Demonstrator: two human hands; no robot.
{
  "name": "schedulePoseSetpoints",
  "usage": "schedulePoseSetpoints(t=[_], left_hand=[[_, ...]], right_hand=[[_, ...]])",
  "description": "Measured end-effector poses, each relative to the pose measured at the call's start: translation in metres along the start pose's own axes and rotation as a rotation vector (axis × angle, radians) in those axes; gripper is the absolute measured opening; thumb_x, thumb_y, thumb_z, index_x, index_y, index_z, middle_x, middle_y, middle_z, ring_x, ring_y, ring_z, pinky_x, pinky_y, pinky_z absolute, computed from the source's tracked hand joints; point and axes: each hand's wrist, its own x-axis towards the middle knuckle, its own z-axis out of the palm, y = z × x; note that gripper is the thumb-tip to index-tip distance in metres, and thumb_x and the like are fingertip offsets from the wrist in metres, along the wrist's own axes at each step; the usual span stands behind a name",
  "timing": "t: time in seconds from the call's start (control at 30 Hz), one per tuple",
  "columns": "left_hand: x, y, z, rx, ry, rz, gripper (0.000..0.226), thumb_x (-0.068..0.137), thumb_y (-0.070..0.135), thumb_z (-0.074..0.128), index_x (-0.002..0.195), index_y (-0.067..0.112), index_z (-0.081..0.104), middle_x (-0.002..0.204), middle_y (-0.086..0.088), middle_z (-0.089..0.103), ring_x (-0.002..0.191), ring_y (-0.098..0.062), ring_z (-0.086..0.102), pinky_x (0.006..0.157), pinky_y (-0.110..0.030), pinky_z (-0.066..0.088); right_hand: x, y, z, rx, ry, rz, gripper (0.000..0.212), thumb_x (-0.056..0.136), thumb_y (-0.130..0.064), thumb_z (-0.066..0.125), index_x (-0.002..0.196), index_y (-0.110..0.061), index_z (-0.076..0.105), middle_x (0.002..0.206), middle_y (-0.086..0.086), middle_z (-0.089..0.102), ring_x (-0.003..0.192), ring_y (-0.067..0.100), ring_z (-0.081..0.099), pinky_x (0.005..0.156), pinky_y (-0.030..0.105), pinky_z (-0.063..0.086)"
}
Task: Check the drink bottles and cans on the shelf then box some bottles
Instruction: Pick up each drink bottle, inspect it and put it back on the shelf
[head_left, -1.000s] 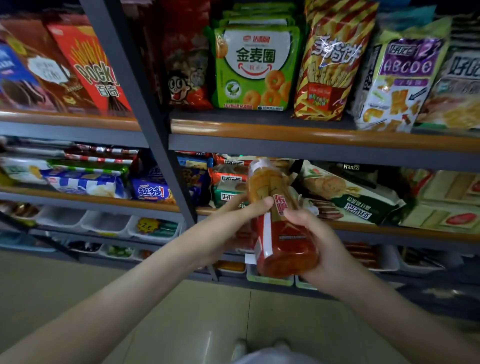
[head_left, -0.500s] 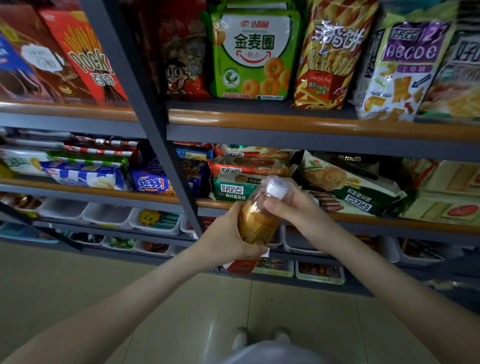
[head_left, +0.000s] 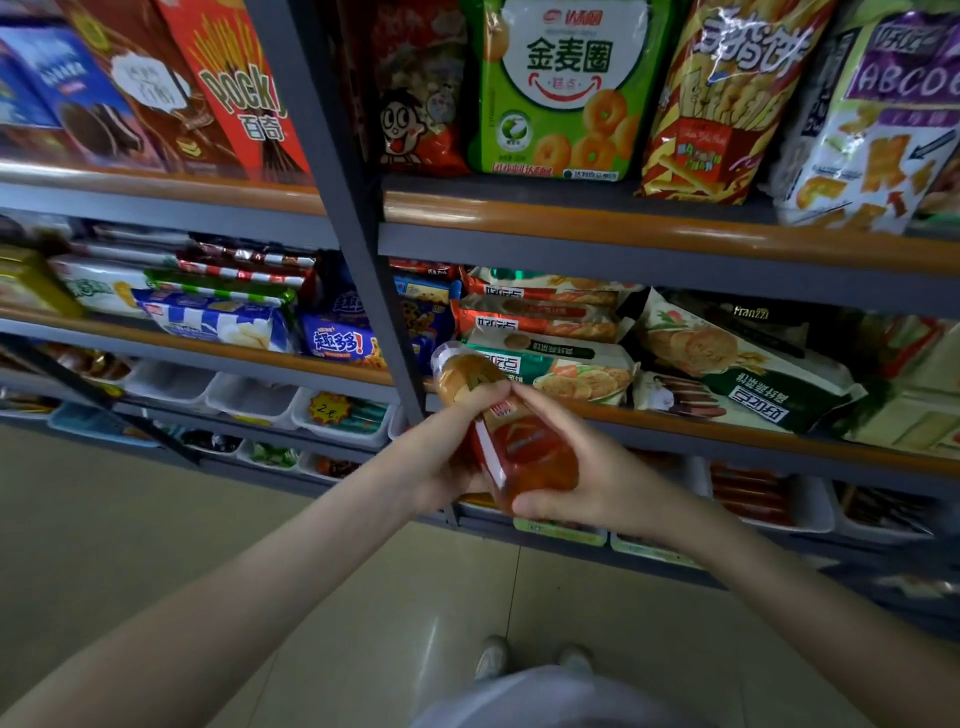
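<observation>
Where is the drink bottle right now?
In the head view, near the centre, the left hand and the right hand hold the drink bottle tilted, just right of the grey shelf post, below the green biscuit pack.

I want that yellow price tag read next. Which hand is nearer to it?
Left. The left hand holds the bottle just right of the price tag; the right hand grips the bottle's far side, further right.

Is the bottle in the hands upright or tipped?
Tipped: the drink bottle slants with its top toward the upper left, gripped by the left hand and right hand.
</observation>
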Motion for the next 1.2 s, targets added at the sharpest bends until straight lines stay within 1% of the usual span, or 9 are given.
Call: schedulePoseSetpoints(t=[0.1,0.33,0.47,0.57,0.7,0.77,0.87,1.0,1.2], left_hand=[[-0.001,0.003,0.000,-0.073,0.042,-0.087,0.042,0.083,0.042,0.069,0.111,0.012,0.057,0.089,-0.015,0.073,0.076,-0.031,0.072,0.056,-0.040,0.060],[0.001,0.008,-0.002,0.031,0.121,-0.011,0.041,0.085,0.043,0.068,0.110,0.013,0.056,0.101,-0.013,0.070,0.093,-0.030,0.068,0.077,-0.046,0.058],[-0.004,0.005,-0.005,0.649,0.437,0.394,0.053,0.075,0.049,0.074,0.103,0.009,0.052,0.087,-0.002,0.065,0.078,-0.018,0.065,0.070,-0.038,0.057],[-0.026,0.014,0.007,1.064,0.571,0.648,0.056,0.075,0.045,0.072,0.102,0.012,0.036,0.082,0.009,0.049,0.073,-0.013,0.054,0.056,-0.023,0.043],[-0.053,0.028,0.012,1.336,0.684,0.813,0.067,0.076,0.054,0.068,0.118,0.013,0.034,0.098,0.005,0.049,0.084,-0.020,0.059,0.065,-0.030,0.043],[-0.070,0.042,0.003,1.317,0.582,0.978,0.071,0.079,0.063,0.058,0.129,0.020,0.035,0.106,0.008,0.054,0.087,-0.012,0.060,0.071,-0.032,0.051],[-0.093,0.077,-0.012,0.985,0.085,0.966,0.066,0.084,0.053,0.060,0.142,0.036,0.032,0.122,0.011,0.061,0.109,-0.008,0.061,0.091,-0.036,0.052],[-0.110,0.117,-0.012,0.807,-0.096,0.931,0.075,0.082,0.037,0.072,0.144,0.041,0.030,0.120,0.000,0.066,0.110,-0.020,0.065,0.093,-0.046,0.053],[-0.148,0.156,0.026,1.054,0.421,1.446,0.076,0.069,0.068,0.064,0.138,0.049,0.037,0.102,0.013,0.072,0.086,-0.004,0.070,0.076,-0.028,0.058]], right_hand=[[0.002,-0.004,0.000,-0.186,0.065,-0.005,0.087,0.071,-0.045,0.079,0.134,-0.055,0.022,0.135,-0.024,0.035,0.124,0.001,0.042,0.098,0.024,0.045],[0.010,-0.017,-0.004,-0.391,0.037,-0.006,0.091,0.075,-0.049,0.076,0.147,-0.039,0.021,0.136,-0.023,0.027,0.126,0.000,0.031,0.103,0.025,0.034],[0.019,-0.038,-0.015,0.117,0.070,0.096,0.086,0.067,-0.064,0.064,0.142,-0.040,0.028,0.138,-0.012,0.043,0.116,0.003,0.055,0.100,0.036,0.049],[0.035,-0.055,-0.012,0.016,0.160,0.073,0.101,0.060,-0.066,0.068,0.145,-0.034,0.026,0.126,-0.018,0.047,0.114,0.007,0.056,0.097,0.031,0.048],[0.046,-0.078,-0.012,0.012,0.338,-0.021,0.070,0.067,-0.038,0.084,0.125,-0.029,0.046,0.113,-0.013,0.061,0.106,0.006,0.059,0.091,0.027,0.049],[0.044,-0.093,-0.025,0.045,0.348,-0.075,0.060,0.067,-0.035,0.084,0.117,-0.028,0.053,0.107,-0.012,0.066,0.100,0.003,0.062,0.088,0.026,0.051],[0.042,-0.118,-0.048,0.160,0.335,-0.208,0.062,0.060,-0.036,0.086,0.114,-0.026,0.058,0.110,-0.004,0.070,0.105,0.012,0.066,0.095,0.040,0.052],[0.039,-0.155,-0.071,0.232,0.312,-0.383,0.086,0.057,-0.037,0.090,0.130,-0.032,0.044,0.127,-0.001,0.061,0.116,0.019,0.062,0.088,0.041,0.056],[0.021,-0.215,-0.088,0.045,0.425,-0.562,0.112,0.067,-0.053,0.074,0.147,-0.049,-0.004,0.132,-0.012,0.056,0.111,0.005,0.062,0.096,0.044,0.052]])
